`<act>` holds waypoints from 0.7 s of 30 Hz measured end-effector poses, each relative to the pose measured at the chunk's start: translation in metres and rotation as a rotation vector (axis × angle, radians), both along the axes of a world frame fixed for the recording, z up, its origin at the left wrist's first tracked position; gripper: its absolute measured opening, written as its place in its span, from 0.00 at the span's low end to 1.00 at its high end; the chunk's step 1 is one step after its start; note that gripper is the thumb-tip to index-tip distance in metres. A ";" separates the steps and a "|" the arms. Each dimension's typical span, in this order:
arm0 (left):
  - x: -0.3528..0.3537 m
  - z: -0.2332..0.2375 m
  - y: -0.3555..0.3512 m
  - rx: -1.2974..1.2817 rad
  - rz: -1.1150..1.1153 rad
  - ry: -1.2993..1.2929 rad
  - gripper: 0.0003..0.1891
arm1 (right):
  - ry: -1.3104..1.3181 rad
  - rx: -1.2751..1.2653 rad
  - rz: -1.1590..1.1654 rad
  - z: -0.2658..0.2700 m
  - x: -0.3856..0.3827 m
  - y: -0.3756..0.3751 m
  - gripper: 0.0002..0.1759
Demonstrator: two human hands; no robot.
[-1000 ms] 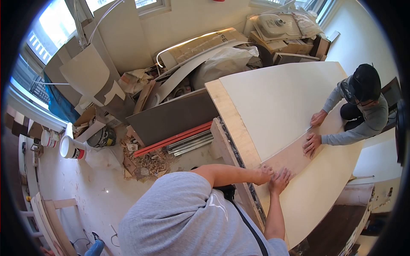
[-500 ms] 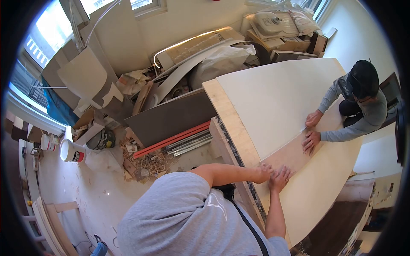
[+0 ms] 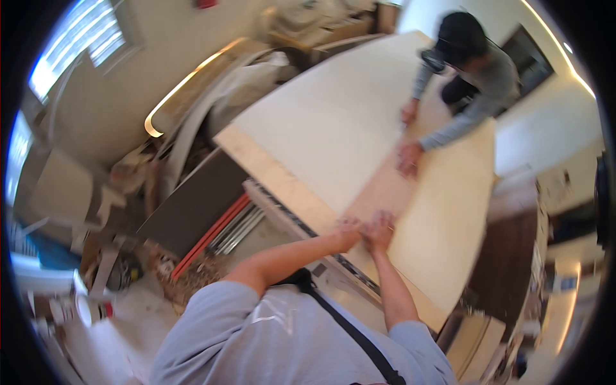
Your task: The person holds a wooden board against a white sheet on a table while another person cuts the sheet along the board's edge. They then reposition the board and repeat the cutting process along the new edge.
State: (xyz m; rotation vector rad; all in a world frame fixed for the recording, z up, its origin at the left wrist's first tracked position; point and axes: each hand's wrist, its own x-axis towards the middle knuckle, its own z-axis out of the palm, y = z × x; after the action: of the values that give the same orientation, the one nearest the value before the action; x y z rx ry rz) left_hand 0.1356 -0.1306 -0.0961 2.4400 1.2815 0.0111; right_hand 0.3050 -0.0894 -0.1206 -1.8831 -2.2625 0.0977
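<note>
The view is tilting; the left hand (image 3: 348, 233) and right hand (image 3: 378, 232) are still pressing, fingers close together, on the flat pinkish-brown strip (image 3: 384, 189), which is lying across the curved-edged cream board (image 3: 443, 224).

Glaring window (image 3: 80, 45) at left, warm strip light (image 3: 547, 27) upper right, overall blur, fisheye bending
</note>
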 end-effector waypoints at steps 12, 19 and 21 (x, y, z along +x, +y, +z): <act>-0.019 -0.001 -0.004 0.031 -0.013 -0.184 0.25 | 0.072 -0.052 -0.055 0.000 -0.007 -0.003 0.40; -0.018 0.037 -0.004 0.060 -0.039 -0.156 0.24 | 0.144 -0.131 -0.082 0.024 -0.009 -0.015 0.36; -0.017 0.038 0.015 0.021 -0.069 -0.128 0.18 | 0.175 -0.115 -0.102 0.026 -0.008 -0.018 0.36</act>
State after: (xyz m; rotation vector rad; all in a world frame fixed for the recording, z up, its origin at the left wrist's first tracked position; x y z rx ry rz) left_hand 0.1188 -0.1154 -0.0584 2.4565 1.1480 0.1601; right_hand 0.2968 -0.1078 -0.0950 -1.9584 -2.0828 0.3700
